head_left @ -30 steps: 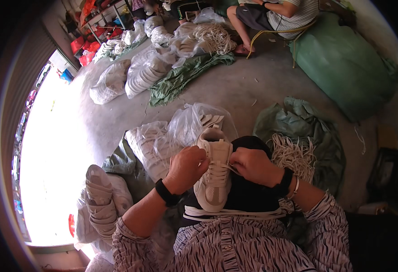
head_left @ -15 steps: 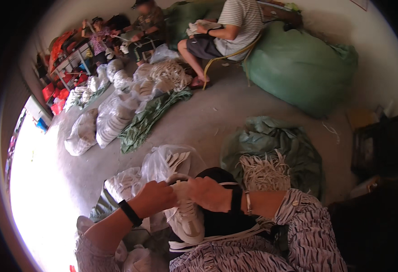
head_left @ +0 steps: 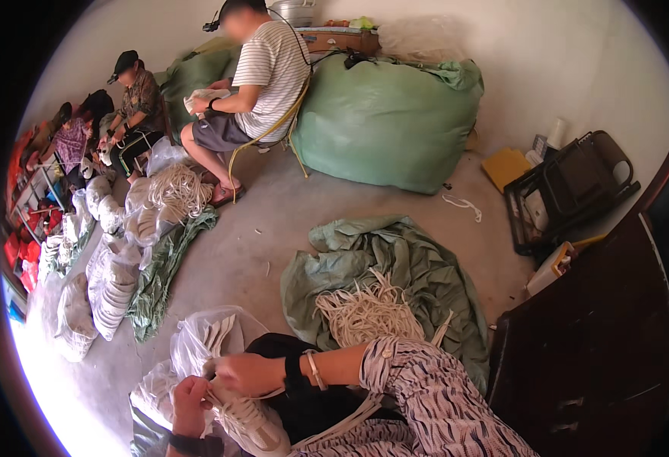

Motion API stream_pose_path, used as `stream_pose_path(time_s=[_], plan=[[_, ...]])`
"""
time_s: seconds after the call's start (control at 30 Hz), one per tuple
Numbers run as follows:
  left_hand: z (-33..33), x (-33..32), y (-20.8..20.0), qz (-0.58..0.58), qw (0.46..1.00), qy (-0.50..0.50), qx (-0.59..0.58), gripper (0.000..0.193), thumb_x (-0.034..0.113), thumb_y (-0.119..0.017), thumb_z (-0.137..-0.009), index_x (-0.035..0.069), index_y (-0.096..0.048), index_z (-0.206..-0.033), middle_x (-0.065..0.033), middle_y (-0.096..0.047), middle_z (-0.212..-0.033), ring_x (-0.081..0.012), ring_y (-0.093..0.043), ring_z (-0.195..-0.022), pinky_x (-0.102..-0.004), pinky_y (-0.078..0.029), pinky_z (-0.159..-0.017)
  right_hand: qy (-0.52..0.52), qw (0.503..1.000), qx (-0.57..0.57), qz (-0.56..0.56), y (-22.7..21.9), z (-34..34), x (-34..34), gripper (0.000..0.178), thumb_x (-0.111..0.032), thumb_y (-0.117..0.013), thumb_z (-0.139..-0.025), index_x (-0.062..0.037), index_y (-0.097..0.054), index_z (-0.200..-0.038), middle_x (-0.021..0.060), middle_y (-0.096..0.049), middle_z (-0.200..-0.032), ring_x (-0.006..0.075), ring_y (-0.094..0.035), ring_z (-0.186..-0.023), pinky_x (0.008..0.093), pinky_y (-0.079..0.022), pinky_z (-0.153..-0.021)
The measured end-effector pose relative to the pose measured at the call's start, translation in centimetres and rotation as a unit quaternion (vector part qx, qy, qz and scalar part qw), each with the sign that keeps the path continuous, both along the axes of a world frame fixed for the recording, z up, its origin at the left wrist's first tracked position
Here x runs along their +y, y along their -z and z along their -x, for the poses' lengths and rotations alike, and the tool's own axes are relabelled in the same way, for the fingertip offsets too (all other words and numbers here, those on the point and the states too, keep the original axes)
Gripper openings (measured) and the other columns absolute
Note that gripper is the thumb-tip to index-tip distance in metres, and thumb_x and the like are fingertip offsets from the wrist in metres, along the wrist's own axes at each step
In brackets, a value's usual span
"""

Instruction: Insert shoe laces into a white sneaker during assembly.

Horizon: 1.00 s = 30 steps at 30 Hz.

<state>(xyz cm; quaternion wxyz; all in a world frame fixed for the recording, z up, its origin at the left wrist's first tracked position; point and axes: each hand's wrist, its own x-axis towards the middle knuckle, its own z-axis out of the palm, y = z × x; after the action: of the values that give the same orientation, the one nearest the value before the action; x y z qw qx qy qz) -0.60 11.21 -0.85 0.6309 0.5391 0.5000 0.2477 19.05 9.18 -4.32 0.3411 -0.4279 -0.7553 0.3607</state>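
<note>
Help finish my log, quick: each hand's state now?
Left hand: closed at the pale shoe; held item unclear.
Right hand: over the shoe; open or closed, can't tell.

View swung right; shoe (head_left: 252, 423) lower, farther left; metal pot (head_left: 295, 13) appeared.

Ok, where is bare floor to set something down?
A bare grey concrete floor strip lies between the bulging green sack and crumpled green sheet under white laces. Crowded: around the left hand and right hand, with white lace-up shoe and clear plastic bag.
</note>
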Motion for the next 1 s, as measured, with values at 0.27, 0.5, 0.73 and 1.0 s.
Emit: stream_pose_path(time_s=[0.27,0.5,0.73,1.0], plan=[[1.2,-1.2,2.0,-0.026,0.98,0.001,-0.196,0.013,0.018,-0.059,-0.087,0.006,-0.061,-0.084,-0.0003,-0.056,-0.096,-0.0079,-0.054,-0.075,-0.02,-0.041,-0.064,-0.076,0.858,0.298,0.411,-2.9,1.4,-0.6,0.019,-0.018,-0.062,-0.082,-0.0045,-0.054,-0.092,0.0026,-0.055,-0.067,0.0098,-0.055,-0.054,0.023,-0.043,-0.043],[0.2,-1.9,0.1,-0.034,0.991,0.027,-0.129,0.029,0.028,-0.045,-0.094,0.0,-0.055,-0.099,-0.0068,-0.057,-0.096,-0.0177,-0.058,-0.083,-0.0324,-0.047,-0.078,-0.043,0.921,0.235,0.308,-3.8,2.5,-1.8,0.016,-0.018,-0.057,-0.087,-0.0024,-0.057,-0.083,0.0012,-0.054,-0.063,0.0073,-0.05,-0.049,0.0202,-0.042,-0.044],[-0.2,-2.2,-3.5,-0.239,0.936,0.225,-0.129,0.04,0.01,-0.063,-0.085,0.004,-0.048,-0.122,-0.004,-0.055,-0.11,-0.0113,-0.053,-0.099,-0.0261,-0.046,-0.085,-0.198,0.911,0.355,0.068,-20.9,-0.5,-3.9,0.012,-0.009,-0.052,-0.091,0.0016,-0.057,-0.088,0.0076,-0.06,-0.079,0.0058,-0.051,-0.058,0.0191,-0.041,-0.05],[3.2,-2.1,-4.4,-0.144,0.977,-0.14,-0.068,0.025,0.024,-0.047,-0.094,0.003,-0.061,-0.095,0.0066,-0.042,-0.06,-0.0028,-0.037,-0.052,-0.0196,-0.031,-0.047,0.086,0.919,0.384,-0.04,-15.6,-5.6,-2.7,0.019,-0.019,-0.05,-0.093,-0.0033,-0.061,-0.092,0.0099,-0.063,-0.096,0.0091,-0.057,-0.071,0.0218,-0.044,-0.058]])
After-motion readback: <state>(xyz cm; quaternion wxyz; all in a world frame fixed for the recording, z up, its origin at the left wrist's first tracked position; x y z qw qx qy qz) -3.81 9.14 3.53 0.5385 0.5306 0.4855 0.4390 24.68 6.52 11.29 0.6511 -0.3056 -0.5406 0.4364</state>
